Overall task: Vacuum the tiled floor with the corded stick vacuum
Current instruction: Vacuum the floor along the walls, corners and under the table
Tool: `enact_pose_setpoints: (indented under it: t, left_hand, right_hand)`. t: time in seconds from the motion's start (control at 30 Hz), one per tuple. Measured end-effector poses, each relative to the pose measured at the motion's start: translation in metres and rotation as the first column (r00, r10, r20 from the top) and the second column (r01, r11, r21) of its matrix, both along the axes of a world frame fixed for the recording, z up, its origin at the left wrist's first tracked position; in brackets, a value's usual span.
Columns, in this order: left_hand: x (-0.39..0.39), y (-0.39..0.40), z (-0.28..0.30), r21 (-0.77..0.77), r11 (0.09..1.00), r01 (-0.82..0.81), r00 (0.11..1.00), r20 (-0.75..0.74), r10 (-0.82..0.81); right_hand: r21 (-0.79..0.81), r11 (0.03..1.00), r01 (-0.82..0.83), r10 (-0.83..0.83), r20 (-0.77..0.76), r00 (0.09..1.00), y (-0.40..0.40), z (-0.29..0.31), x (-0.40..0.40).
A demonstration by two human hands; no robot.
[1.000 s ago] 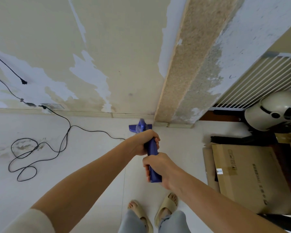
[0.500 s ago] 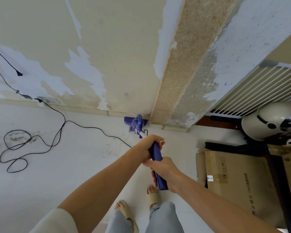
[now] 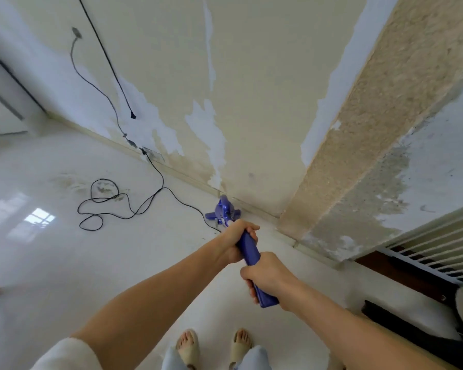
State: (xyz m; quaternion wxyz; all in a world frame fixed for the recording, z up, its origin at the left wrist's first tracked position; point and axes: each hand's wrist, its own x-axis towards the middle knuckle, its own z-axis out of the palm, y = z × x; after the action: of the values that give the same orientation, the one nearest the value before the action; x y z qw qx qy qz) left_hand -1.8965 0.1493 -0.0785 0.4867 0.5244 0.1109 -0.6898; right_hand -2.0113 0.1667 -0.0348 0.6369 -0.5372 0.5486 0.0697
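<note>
The corded stick vacuum (image 3: 247, 249) stood on the tiled floor (image 3: 64, 263), its blue handle slanting up toward us and its head (image 3: 223, 210) down at the foot of the wall (image 3: 251, 89), just ahead of our forward grip. We had both hands on the handle: our left hand (image 3: 235, 244) was the forward grip, fingers curled round the upper shaft, and our right hand (image 3: 267, 275) was the rear grip, clenched round the handle close to its end, with a short stretch of blue showing between the two. The black cord (image 3: 123, 206) ran from the vacuum head off to the left of our grip, looped loosely on the floor and rose to a wall socket (image 3: 153, 153) low on the wall. To the right of our grip stood a rough, bare column (image 3: 358, 129) and beyond it a white slatted grille (image 3: 425, 247). Below our grip, our feet in pale slippers (image 3: 189, 348) stood on the tiles.
</note>
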Motion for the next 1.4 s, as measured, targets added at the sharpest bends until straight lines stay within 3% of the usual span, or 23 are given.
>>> enact_pose_setpoints:
  t: [0.2,0.33,0.57,1.0,1.1,1.4]
  left_hand:
    - [0.051,0.007,0.036,-0.089,0.983,-0.159,0.986,0.033,0.162]
    - [0.119,0.031,0.069,-0.185,0.933,-0.31,0.939,0.092,0.33]
    - [0.229,0.077,0.1,-0.263,0.849,-0.457,0.862,0.104,0.496]
    - [0.55,0.201,0.104,-0.213,0.767,-0.605,0.765,0.112,0.634]
    - [0.617,0.216,0.112,-0.219,0.757,-0.615,0.737,0.18,0.651]
    - [0.835,0.242,0.103,-0.211,0.645,-0.735,0.623,0.167,0.764]
  right_hand:
    - [-0.089,0.977,-0.194,0.2,0.062,0.978,-0.013,0.03,0.044]
    - [-0.163,0.918,-0.361,0.381,0.111,0.918,-0.007,0.052,0.111]
    - [-0.209,0.849,-0.486,0.52,0.165,0.838,0.017,0.077,0.227]
    - [-0.129,0.794,-0.594,0.607,0.219,0.764,0.118,0.086,0.555]
    - [-0.117,0.776,-0.62,0.628,0.237,0.741,0.13,0.09,0.629]
    - [-0.15,0.673,-0.724,0.733,0.258,0.629,0.141,0.068,0.862]
